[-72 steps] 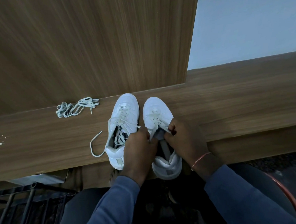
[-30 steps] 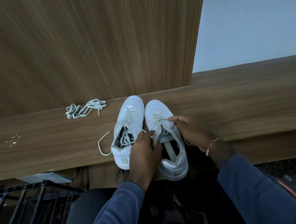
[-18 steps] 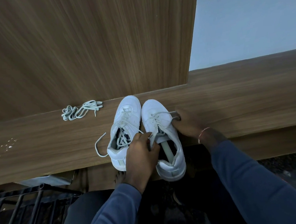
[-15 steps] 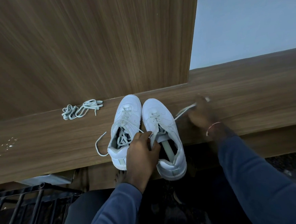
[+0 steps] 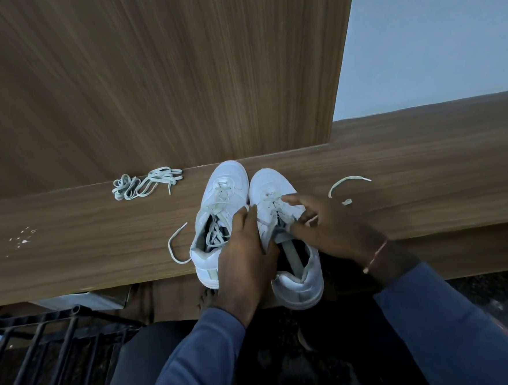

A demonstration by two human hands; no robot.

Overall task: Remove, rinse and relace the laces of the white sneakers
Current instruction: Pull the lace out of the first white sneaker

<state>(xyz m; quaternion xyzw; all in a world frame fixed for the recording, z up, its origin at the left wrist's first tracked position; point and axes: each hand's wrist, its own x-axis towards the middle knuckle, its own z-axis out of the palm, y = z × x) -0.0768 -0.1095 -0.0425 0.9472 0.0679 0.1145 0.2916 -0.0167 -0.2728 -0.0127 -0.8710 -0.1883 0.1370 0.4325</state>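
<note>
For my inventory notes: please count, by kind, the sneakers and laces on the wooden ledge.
White sneakers: 2, left sneaker and right sneaker.
Laces threaded in them: 2, left lace, right lace.
Loose lace bundle: 1.
Total: 5.

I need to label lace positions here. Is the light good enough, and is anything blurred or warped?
Head view: dim, bluish, even light, no glare, deep shadow below the ledge. Head view: the bundled laces, right sneaker, left hand and right hand look sharp. Head view: wide-angle bending slightly bows the ledge edge.
</note>
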